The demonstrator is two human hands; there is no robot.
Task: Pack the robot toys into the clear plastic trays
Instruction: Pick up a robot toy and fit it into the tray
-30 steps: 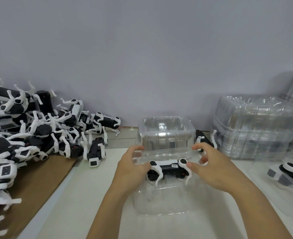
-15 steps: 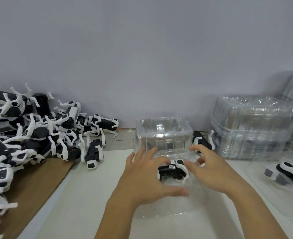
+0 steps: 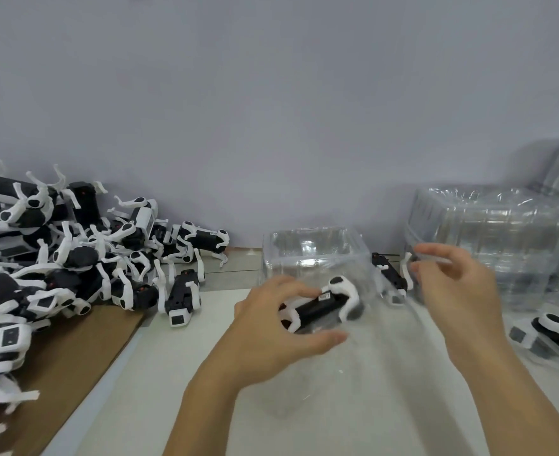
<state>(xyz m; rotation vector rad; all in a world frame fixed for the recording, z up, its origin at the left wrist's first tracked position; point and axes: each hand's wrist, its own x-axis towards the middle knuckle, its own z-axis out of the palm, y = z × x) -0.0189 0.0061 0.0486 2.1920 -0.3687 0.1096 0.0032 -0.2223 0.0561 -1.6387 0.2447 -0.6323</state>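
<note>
A black-and-white robot toy lies tilted inside a clear plastic tray in the middle of the white table. The tray's other half stands upright behind it. My left hand grips the toy, with fingers over its left end and the thumb under it. My right hand is raised to the right of the toy. Its thumb and forefinger pinch a blurred clear edge of the tray.
A big pile of robot toys covers the left side, partly on brown cardboard. One more toy lies behind the tray. Stacked empty clear trays stand at the right, and a toy in a tray lies at the right edge.
My left hand has closed on the toy and tilted its right end up. My right hand has left the toy and moved up and to the right with the tray's clear edge.
</note>
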